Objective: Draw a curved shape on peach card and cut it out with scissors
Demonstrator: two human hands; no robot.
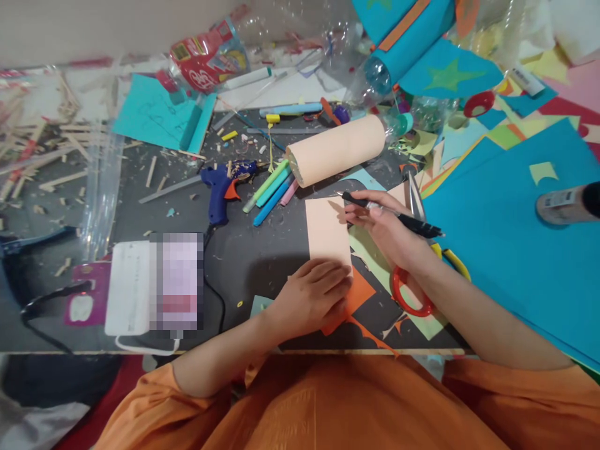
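Note:
A peach paper rectangle (pixel 325 228) lies on the dark table (pixel 248 250). My left hand (pixel 312 294) rests flat on its near edge, fingers together, pressing it down. My right hand (pixel 387 228) is closed around a black pen (pixel 412 224), its tip at the paper's upper right corner. An orange paper scrap (pixel 359 294) lies under the left hand's fingers. A peach paper-wrapped roll (pixel 337 150) lies just beyond the sheet.
A blue glue gun (pixel 220 187) and several pastel markers (pixel 269 187) lie left of the roll. Scissors with red and yellow handles (pixel 412 294) sit under my right wrist. Blue paper sheets (pixel 510 250) cover the right. A white device (pixel 129 287) sits at left. Plastic bottles and wood sticks clutter the back.

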